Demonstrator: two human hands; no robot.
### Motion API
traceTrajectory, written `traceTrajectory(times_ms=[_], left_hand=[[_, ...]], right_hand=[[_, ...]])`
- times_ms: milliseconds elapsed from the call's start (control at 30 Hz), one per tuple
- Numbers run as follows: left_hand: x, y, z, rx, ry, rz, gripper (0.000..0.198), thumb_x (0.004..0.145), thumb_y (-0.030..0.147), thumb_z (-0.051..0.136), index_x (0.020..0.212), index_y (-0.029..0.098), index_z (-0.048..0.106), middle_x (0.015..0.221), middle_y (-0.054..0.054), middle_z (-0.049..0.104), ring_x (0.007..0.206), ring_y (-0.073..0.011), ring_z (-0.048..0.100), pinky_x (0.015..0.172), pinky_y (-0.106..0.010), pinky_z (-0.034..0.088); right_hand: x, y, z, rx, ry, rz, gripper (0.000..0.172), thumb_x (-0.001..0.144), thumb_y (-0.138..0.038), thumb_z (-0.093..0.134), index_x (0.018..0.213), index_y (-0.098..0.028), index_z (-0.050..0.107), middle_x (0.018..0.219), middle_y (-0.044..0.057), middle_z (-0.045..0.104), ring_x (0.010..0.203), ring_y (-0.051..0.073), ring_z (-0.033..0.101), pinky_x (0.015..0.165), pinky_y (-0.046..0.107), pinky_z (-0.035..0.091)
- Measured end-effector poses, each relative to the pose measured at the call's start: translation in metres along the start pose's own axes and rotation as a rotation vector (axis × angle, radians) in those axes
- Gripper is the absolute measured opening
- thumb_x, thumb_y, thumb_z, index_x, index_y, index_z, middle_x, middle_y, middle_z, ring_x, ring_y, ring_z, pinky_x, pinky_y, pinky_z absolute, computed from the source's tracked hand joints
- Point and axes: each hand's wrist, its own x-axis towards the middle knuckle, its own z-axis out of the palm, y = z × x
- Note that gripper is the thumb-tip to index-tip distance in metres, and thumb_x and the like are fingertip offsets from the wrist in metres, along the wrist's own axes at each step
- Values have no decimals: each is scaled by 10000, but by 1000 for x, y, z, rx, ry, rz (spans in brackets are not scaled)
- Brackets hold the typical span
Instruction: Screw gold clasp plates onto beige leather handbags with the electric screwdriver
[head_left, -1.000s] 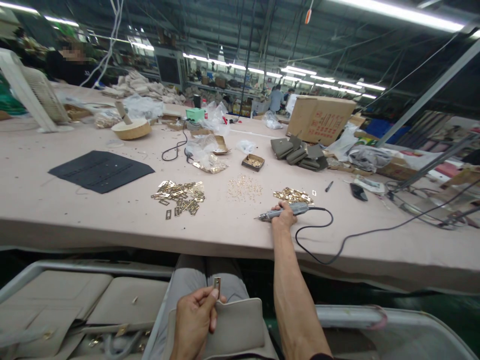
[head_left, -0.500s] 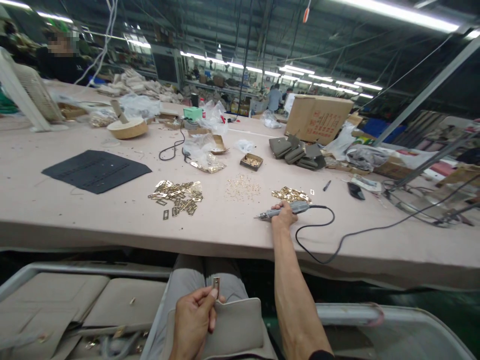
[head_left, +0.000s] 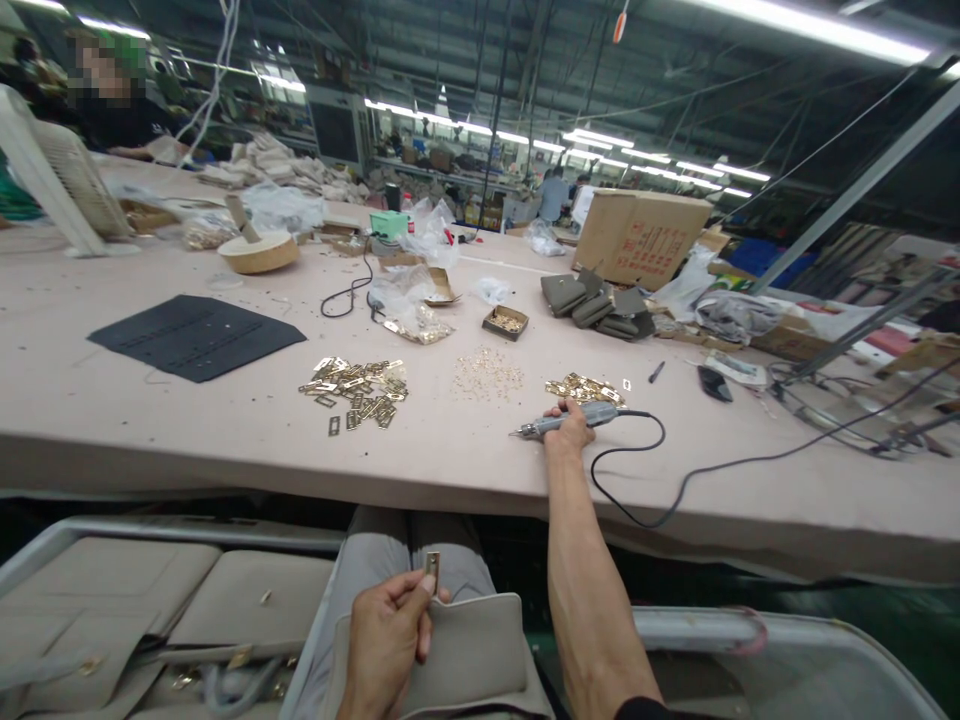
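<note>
My left hand (head_left: 390,632), over my lap, pinches a small gold rectangular metal plate (head_left: 433,565) between thumb and fingers. The plate stands up at the top edge of a taupe bag piece (head_left: 480,645) lying on my thighs. My right hand (head_left: 571,428) is wrapped round a grey electric screwdriver (head_left: 596,414) resting low over the table, its bit pointing left. Just beyond that hand lies a pile of shiny gold plates (head_left: 585,388). A bigger heap of metal plates (head_left: 356,390) is further left, and tiny screws (head_left: 486,375) are scattered between the two.
The screwdriver's black cable (head_left: 720,463) curls off to the right. On the table are a small box of bits (head_left: 505,322), a black sheet (head_left: 196,338), grey folded pieces (head_left: 592,303) and a carton (head_left: 641,238). Bins flank my legs; taupe bags (head_left: 247,605) fill the left one.
Both hands keep their hold and position. The view has shifted very slightly, and at the far left a co-worker's arm has come into sight over the table.
</note>
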Motion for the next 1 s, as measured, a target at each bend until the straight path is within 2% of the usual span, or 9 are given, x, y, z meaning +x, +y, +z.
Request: traceTrajectory(times_ms=[233,400,533,600,767,1000], left_hand=[[-3,9,1,-26,-7,-30,544,636,640,849,686,106,761,439,-49,625,311,-53,361,412,-199,195],[-4,13,2,-30,0,-31,549,625,638,856,662,100,756,359,-14,531,302,-57,353,415,-189,183],[-3,11,2,-37,8,-25,557,607,639,868,694,98,764,530,-75,684,310,-55,383,404,-193,196],[-3,10,1,-41,12,-23,556,603,636,872,704,100,765,579,-86,713,315,-55,390,406,-196,209],[-3,8,2,-14,4,-15,539,635,637,852,685,108,762,415,-35,601,310,-61,360,423,-198,206],[-4,9,2,23,-15,-19,540,655,657,831,686,122,768,363,-20,556,319,-79,368,432,-211,221]], right_hand=[[0,1,1,-9,-3,-9,229,748,-99,720,832,-180,523,685,-43,615,465,71,502,410,199,492],[0,3,2,-9,0,-28,221,745,-107,728,824,-177,534,675,-38,613,480,79,505,415,211,503],[1,3,1,-6,5,-18,202,735,-86,709,805,-169,539,670,-35,611,476,77,499,409,212,502],[2,2,-1,-4,8,-12,204,734,-80,704,802,-171,534,673,-36,612,473,74,499,408,207,502],[4,-1,-4,-4,23,-28,239,725,-80,704,801,-187,504,663,-48,603,473,75,509,408,200,509],[5,0,0,-13,33,-94,280,713,-113,735,796,-201,482,672,-46,594,477,79,502,381,194,472]])
